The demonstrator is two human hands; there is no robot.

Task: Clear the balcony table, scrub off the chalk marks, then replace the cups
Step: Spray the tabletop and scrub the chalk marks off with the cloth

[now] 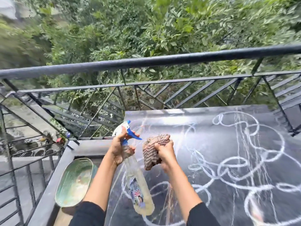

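A dark glossy table (211, 136) fills the right half of the view, covered with looping white chalk marks (254, 154). My left hand (121, 147) grips the neck of a clear spray bottle (138, 181) with a blue trigger, a finger on the trigger, nozzle pointing at the cloth. My right hand (164, 152) holds a bunched brown-and-white ribbed cloth (153, 150) just right of the nozzle, above the table's left part. No cups are in view.
A black metal railing (146, 62) runs behind and left of the table, with dense green foliage beyond. A pale green oval basket (75, 180) lies on the ledge left of the table. The table's left edge is below my left forearm.
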